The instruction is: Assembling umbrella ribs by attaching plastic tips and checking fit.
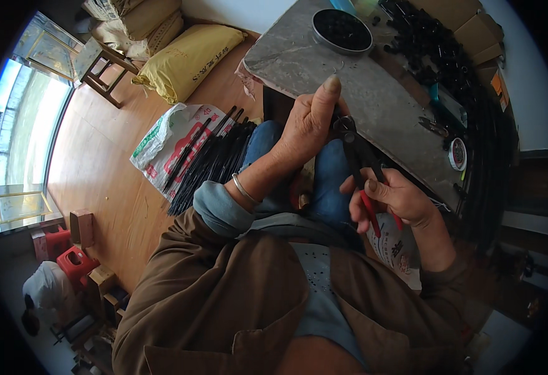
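Note:
My right hand [402,197] is closed round the red handles of a pair of pliers [353,153]. Their dark jaws point away from me and reach up to the fingers of my left hand [311,119]. That hand is closed with its thumb sticking up, over my lap at the table's near edge. Something small and dark shows between its fingers and the jaws, but I cannot make out what it is. A bundle of long black rods [214,159] lies on a printed white sack [155,150] left of my knees.
On the grey table [292,50] stand a round metal pan [342,31] of small dark bits, a heap of black pieces [420,44], other pliers [434,127] and a small round tin [457,154]. A yellow sack [189,62] and a wooden stool [101,67] occupy the floor beyond.

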Available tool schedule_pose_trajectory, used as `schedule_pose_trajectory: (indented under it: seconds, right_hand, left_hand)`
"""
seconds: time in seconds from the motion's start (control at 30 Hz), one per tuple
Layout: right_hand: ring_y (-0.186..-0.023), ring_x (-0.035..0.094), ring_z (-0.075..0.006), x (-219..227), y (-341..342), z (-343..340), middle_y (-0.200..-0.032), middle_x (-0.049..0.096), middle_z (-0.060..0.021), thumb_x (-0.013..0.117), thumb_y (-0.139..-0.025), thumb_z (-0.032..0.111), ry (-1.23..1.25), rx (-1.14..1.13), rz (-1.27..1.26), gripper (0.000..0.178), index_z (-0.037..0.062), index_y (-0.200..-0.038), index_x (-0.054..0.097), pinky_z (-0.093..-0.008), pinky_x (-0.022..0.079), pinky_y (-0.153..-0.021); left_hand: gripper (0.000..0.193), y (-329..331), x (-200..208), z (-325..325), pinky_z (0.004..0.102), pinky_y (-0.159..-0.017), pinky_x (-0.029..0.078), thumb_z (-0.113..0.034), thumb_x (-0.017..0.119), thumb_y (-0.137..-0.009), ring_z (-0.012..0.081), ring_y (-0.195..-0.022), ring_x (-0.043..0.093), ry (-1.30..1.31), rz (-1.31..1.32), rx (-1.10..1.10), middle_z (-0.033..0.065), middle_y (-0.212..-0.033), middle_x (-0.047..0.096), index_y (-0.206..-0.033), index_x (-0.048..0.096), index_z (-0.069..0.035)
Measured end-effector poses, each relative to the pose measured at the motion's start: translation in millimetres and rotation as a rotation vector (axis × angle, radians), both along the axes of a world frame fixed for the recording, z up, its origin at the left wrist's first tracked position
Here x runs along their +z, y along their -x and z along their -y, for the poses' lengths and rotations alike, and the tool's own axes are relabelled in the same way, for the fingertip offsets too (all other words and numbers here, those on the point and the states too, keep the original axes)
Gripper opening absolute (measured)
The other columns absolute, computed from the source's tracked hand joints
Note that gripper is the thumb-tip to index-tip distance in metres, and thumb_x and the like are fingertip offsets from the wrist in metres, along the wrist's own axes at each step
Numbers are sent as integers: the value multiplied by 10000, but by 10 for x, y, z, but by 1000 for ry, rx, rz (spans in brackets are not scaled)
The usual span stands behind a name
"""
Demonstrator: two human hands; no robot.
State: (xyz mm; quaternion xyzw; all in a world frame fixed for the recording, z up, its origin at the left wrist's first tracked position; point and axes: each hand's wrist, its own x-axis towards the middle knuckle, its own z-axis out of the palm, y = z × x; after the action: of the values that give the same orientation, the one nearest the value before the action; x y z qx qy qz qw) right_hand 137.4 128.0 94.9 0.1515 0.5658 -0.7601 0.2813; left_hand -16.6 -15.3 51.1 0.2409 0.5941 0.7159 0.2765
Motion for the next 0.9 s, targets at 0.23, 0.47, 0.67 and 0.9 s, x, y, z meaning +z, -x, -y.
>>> schedule_pose_trajectory:
  seconds: [0.23, 0.47, 0.67, 0.9]
  right_hand:
    - [-550, 567, -141, -56, 30, -26, -709, 540, -75, 437, -991, 339, -2, 44, 9, 381, -23, -1101, 478, -329, 551, -610]
    - [-486, 495, -125, -120, -1, 40, -651, 508, -58, 396, -994, 403, 15, 38, -5, 433, -14, -1052, 495, -285, 480, -523]
    - [-444, 411, -72, -231, -37, 91, -556, 421, 2, 418, -970, 480, 108, 7, -14, 467, 32, -882, 519, -241, 399, -444]
    - [-437, 384, -65, -284, -51, 105, -543, 393, 21, 479, -949, 476, 64, -23, 17, 456, 56, -770, 496, -232, 374, -425]
  left_hand:
    - [714, 18, -58, -19, 227, -479, 481, -623, 268, -951, 112, -547, 584, -12, 41, -24, 51, -645, 582, -775, 597, -14]
    - [714, 2, -59, -6, 231, -481, 488, -628, 268, -947, 117, -544, 584, 5, 13, -56, 55, -641, 580, -783, 592, -12]
    - [716, -7, -43, 14, 231, -487, 479, -634, 268, -944, 115, -557, 576, 22, 11, -89, 53, -649, 575, -781, 589, -15]
    - [694, 9, -30, -19, 226, -492, 451, -614, 256, -957, 100, -550, 538, 37, 15, -110, 39, -665, 558, -773, 587, -32]
